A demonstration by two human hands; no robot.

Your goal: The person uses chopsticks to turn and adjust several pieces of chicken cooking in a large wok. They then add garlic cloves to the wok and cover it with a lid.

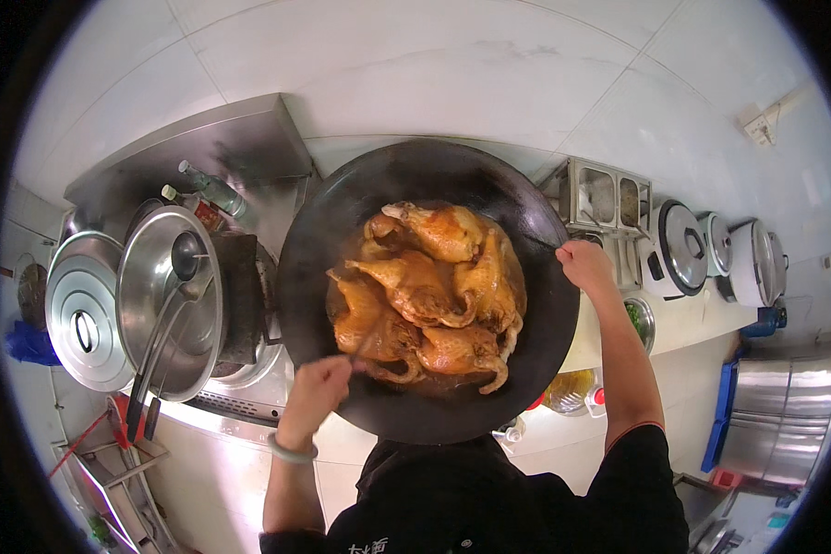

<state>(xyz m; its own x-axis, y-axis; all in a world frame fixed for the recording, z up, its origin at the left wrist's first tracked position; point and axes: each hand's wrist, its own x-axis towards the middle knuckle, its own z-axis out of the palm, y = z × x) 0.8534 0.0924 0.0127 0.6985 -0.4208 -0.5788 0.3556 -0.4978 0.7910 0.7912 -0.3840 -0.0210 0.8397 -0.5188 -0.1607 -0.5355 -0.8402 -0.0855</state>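
A big black wok (429, 419) fills the middle of the view, with several browned poultry pieces (415, 284), skin on, lying in brown sauce. Over the wok's near left rim, my left hand (318, 391) is closed around a thin utensil (368, 341), blurred against the meat. My right hand (585, 264) makes a fist at the right rim. A thin dark rod (539, 241) runs from it inward over the wok wall; whether it is a utensil or part of the wok is not clear.
Left of the wok stand a steel basin (204, 346) holding long-handled ladles (170, 318), a lidded pot (83, 329) and glass bottles (215, 190). Steel seasoning containers (599, 194) and a white lidded cooker (675, 249) line the right counter. A yellow oil jug (568, 392) is below.
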